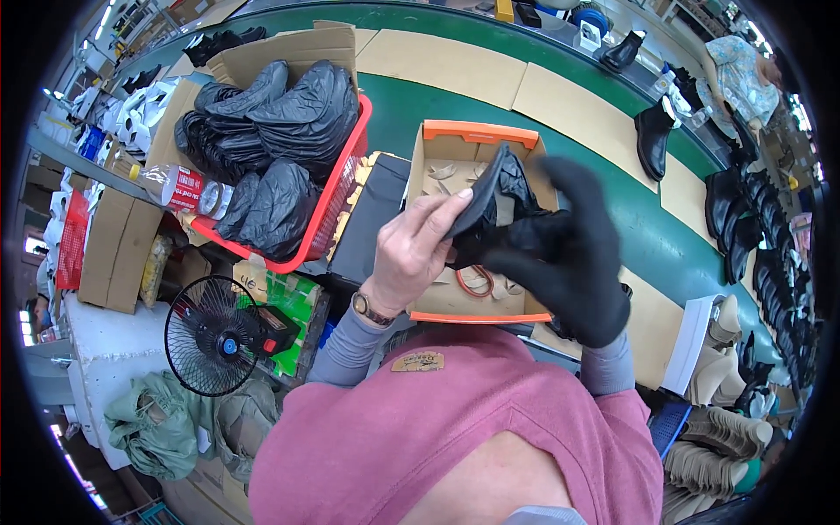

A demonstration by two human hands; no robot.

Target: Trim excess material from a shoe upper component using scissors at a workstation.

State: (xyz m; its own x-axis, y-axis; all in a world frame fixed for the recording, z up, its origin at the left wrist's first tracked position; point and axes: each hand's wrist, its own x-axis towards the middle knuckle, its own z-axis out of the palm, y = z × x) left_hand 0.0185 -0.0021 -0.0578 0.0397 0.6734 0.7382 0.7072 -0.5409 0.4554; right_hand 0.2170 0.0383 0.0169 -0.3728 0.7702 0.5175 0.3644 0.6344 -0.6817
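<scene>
My bare left hand [416,241] pinches the edge of a black shoe upper [479,203], a curved, glossy piece with a crinkled inner side, tilted upward. My right hand [573,262], in a black glove, is at the upper's right side, its thumb and forefinger spread apart. Motion smears the gloved fingers, and black on black hides whether they grip the upper. Beneath both hands stands an open cardboard box [481,133] with an orange rim. Inside it are pale scraps [444,172] and scissors with orange handles [474,282].
A red basket [337,206] lined with cardboard holds stacked crinkled black pieces [302,109] and a plastic bottle [188,191]. Left of me are a black fan [210,337] and green cloth [157,424]. Black boots [653,140] line the green conveyor [643,223]; another person [744,79] stands far right.
</scene>
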